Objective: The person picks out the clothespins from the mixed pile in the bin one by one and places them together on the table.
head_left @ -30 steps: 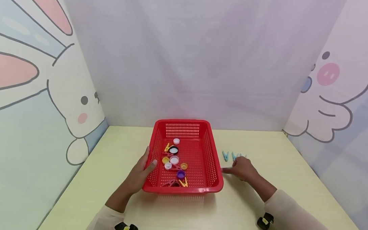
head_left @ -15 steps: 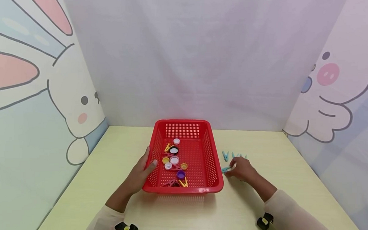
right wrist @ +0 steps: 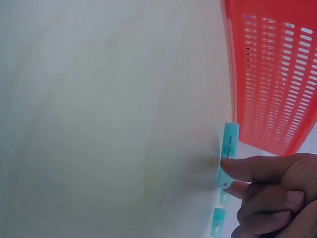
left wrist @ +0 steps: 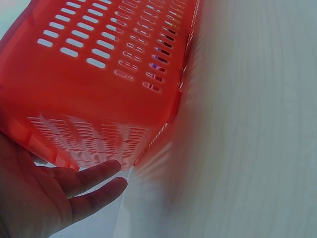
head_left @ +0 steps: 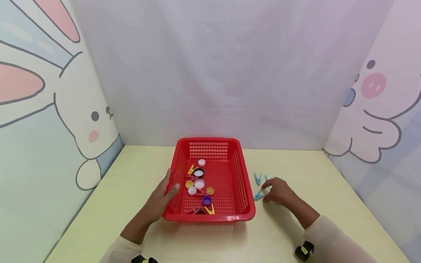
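Note:
A red plastic basket (head_left: pixel 237 217) stands on the table, with bottle caps and clothespins inside. My left hand (head_left: pixel 158 197) holds its left side, thumb over the rim and fingers along the outside. In the left wrist view two fingers (left wrist: pixel 101 191) extend beside the basket wall. To the right of the basket, my right hand (head_left: pixel 279 191) pinches a turquoise clothespin (head_left: pixel 258 196) between thumb and index finger. The right wrist view has this clothespin (right wrist: pixel 229 148) edge-on, low over the table. Another turquoise clothespin (head_left: pixel 258 179) lies just beyond the hand; others are partly hidden behind the fingers.
In the basket lie a purple cap (head_left: pixel 206 201), a white cap (head_left: pixel 199 184), a yellow clothespin (head_left: pixel 210 209) and a pink clothespin (head_left: pixel 194 210), among several more, mostly on the left. A pale wall (head_left: pixel 208 69) rises behind the table (head_left: pixel 302 163), with cartoon-printed panels on both sides.
The clothespin in my right hand's fingers has turned from roughly level to slanted, and the thumb has drawn back slightly from the basket. My left hand keeps its place on the basket.

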### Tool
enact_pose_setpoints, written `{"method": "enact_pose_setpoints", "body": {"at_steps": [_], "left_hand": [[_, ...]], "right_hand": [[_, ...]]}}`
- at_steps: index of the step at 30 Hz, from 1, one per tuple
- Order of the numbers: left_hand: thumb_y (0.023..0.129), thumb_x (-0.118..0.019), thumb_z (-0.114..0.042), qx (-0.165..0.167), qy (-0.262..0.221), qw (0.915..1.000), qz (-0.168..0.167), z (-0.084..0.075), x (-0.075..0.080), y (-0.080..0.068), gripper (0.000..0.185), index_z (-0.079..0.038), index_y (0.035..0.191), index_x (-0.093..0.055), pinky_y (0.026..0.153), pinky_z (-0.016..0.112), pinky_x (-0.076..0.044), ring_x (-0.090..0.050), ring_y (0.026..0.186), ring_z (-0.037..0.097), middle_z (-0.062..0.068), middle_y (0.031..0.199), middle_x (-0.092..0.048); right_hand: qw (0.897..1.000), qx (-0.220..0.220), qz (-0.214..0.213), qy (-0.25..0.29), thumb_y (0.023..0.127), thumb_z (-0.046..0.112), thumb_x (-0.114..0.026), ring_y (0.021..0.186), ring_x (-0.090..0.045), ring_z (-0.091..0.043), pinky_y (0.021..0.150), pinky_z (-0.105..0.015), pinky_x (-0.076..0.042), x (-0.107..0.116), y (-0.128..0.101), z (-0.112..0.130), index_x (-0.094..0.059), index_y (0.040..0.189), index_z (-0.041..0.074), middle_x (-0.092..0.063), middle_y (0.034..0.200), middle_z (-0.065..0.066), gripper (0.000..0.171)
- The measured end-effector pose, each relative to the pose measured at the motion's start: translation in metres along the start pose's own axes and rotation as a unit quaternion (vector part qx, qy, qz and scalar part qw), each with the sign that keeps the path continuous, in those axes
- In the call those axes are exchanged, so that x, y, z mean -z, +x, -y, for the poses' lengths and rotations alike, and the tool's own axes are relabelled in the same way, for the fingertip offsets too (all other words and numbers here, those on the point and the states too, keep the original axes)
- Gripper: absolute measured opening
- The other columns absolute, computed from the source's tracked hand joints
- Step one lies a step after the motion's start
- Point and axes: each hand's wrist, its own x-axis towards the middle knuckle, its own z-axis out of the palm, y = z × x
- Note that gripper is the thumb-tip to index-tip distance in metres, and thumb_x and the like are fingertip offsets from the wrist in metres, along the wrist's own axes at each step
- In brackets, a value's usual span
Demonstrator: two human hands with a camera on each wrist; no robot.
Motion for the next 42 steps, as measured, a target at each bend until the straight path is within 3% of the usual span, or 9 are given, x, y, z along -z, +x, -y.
{"method": "enact_pose_setpoints", "body": {"at_steps": [5, 11, 15, 20, 22, 28, 35, 42], "left_hand": [[0.107, -0.066, -0.044, -0.006, 0.003, 1.0000, 0.003, 0.002, 0.001, 0.001, 0.099, -0.024, 0.178, 0.000, 0.090, 0.044, -0.069, -0.072, 0.123, 0.038, 0.023, 0.157, -0.052], [0.108, -0.065, -0.044, -0.007, 0.001, 1.0000, 0.004, 0.005, 0.001, 0.002, 0.098, -0.025, 0.177, 0.001, 0.090, 0.044, -0.069, -0.072, 0.124, 0.039, 0.022, 0.158, -0.052], [0.107, -0.065, -0.046, -0.007, 0.002, 1.0000, 0.004, 0.006, 0.001, 0.002, 0.099, -0.025, 0.177, 0.002, 0.090, 0.044, -0.069, -0.072, 0.124, 0.038, 0.023, 0.159, -0.051], [0.108, -0.065, -0.045, -0.009, 0.002, 0.9999, 0.005, 0.006, 0.001, 0.003, 0.098, -0.025, 0.177, 0.001, 0.090, 0.044, -0.069, -0.072, 0.124, 0.039, 0.023, 0.158, -0.051], [0.108, -0.064, -0.045, -0.010, 0.003, 0.9999, 0.004, 0.006, 0.001, 0.003, 0.098, -0.025, 0.177, 0.002, 0.089, 0.044, -0.069, -0.073, 0.123, 0.039, 0.023, 0.158, -0.052], [0.108, -0.064, -0.045, -0.007, 0.003, 1.0000, 0.003, 0.007, 0.001, 0.003, 0.098, -0.024, 0.177, 0.002, 0.089, 0.044, -0.069, -0.073, 0.123, 0.038, 0.023, 0.159, -0.052], [0.108, -0.064, -0.046, -0.006, 0.006, 1.0000, 0.001, 0.007, 0.001, 0.003, 0.098, -0.024, 0.177, 0.002, 0.090, 0.044, -0.069, -0.073, 0.124, 0.038, 0.023, 0.159, -0.051], [0.108, -0.064, -0.044, -0.011, 0.003, 0.9999, 0.004, 0.007, 0.001, 0.003, 0.098, -0.024, 0.177, 0.002, 0.090, 0.045, -0.069, -0.073, 0.122, 0.038, 0.024, 0.157, -0.052]], "right_hand": [[1.000, 0.001, -0.014, 0.001, 0.077, 0.030, -0.100, 0.090, -0.063, -0.025, 0.071, -0.036, -0.056, -0.006, -0.005, 0.001, -0.073, 0.115, -0.002, -0.073, 0.112, -0.018, 0.056], [1.000, 0.005, -0.023, -0.014, 0.079, 0.035, -0.097, 0.095, -0.063, -0.026, 0.074, -0.038, -0.056, -0.013, -0.007, 0.006, -0.070, 0.112, 0.000, -0.073, 0.106, -0.014, 0.056], [1.000, 0.011, -0.023, -0.012, 0.079, 0.033, -0.097, 0.099, -0.064, -0.027, 0.077, -0.039, -0.057, -0.012, -0.007, 0.007, -0.073, 0.113, 0.002, -0.074, 0.110, -0.015, 0.053], [1.000, 0.025, -0.014, -0.005, 0.078, 0.027, -0.097, 0.117, -0.068, -0.038, 0.089, -0.048, -0.062, -0.009, -0.007, 0.006, -0.077, 0.119, 0.003, -0.074, 0.127, -0.022, 0.052], [1.000, 0.028, -0.007, 0.003, 0.078, 0.023, -0.097, 0.116, -0.069, -0.037, 0.088, -0.048, -0.063, -0.008, -0.007, 0.006, -0.078, 0.122, 0.004, -0.073, 0.132, -0.024, 0.052], [0.998, 0.005, 0.026, 0.050, 0.079, 0.018, -0.097, 0.079, -0.065, -0.021, 0.063, -0.033, -0.056, -0.007, -0.005, 0.003, -0.076, 0.130, 0.004, -0.073, 0.119, -0.019, 0.057], [0.998, 0.004, 0.032, 0.054, 0.080, 0.017, -0.097, 0.082, -0.064, -0.020, 0.063, -0.031, -0.055, -0.005, -0.004, -0.001, -0.077, 0.131, 0.005, -0.072, 0.130, -0.020, 0.056], [0.995, 0.003, 0.043, 0.085, 0.080, 0.013, -0.096, 0.063, -0.052, -0.016, 0.054, -0.030, -0.049, -0.005, -0.005, -0.004, -0.078, 0.131, 0.005, -0.069, 0.121, -0.019, 0.054]]}}
